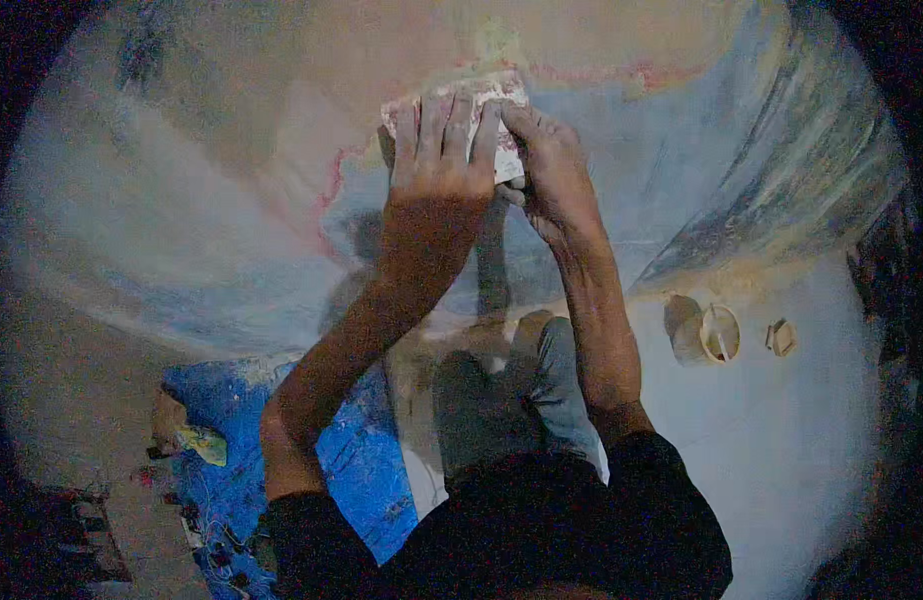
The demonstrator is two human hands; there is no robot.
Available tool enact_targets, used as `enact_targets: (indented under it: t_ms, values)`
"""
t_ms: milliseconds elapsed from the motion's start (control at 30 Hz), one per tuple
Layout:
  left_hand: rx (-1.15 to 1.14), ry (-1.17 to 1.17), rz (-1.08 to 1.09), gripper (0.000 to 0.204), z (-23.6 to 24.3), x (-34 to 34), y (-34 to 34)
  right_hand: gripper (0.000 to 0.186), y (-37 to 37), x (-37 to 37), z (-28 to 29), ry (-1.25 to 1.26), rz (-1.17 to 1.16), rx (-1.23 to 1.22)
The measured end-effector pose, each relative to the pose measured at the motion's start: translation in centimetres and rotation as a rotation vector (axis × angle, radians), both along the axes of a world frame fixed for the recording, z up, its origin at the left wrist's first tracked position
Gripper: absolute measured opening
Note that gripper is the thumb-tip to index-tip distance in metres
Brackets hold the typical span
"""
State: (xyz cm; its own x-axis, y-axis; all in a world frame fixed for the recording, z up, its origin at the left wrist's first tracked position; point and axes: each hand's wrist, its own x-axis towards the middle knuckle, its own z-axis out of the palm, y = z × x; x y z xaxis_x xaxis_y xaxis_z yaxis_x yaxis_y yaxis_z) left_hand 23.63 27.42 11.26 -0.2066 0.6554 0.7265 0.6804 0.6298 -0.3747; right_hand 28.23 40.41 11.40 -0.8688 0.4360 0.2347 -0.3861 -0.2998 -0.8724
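A flat, roughly rectangular white piece with reddish-brown stains (508, 164) is between my hands, in front of a painted surface (601, 140). The fingers of my left hand (433, 165) lie stretched and slightly spread across its face, pointing away from me. At its right edge my right hand (553, 165) grips it, thumb on the near face and other fingers partly behind. What the piece is made of, and whether it touches the painting, I cannot tell.
A blue sheet (366, 460) covers ground at lower left, with a yellowish item (203, 445) and cords on it. To the right stand a round tub (719, 333) with a stick-like tool in it and a small pale object (780, 338). My bent knees (561, 380) are below.
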Motion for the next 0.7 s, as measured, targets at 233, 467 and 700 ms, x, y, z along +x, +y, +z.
enact_targets:
  t_ms: [233,467,700]
  values:
    - [0.021,0.049,0.021,0.048,-1.4,1.3,1.2,0.029,0.3,-0.2,-1.5,-0.060,-0.074,0.027]
    - [0.049,0.091,0.042,0.048,-2.1,1.2,2.3,0.024,1.8,-1.2,-4.5,0.009,-0.223,0.341]
    - [0.034,0.095,0.021,0.048,-1.7,0.0,1.9,0.024,1.4,-1.0,-3.0,-0.105,-0.154,0.260]
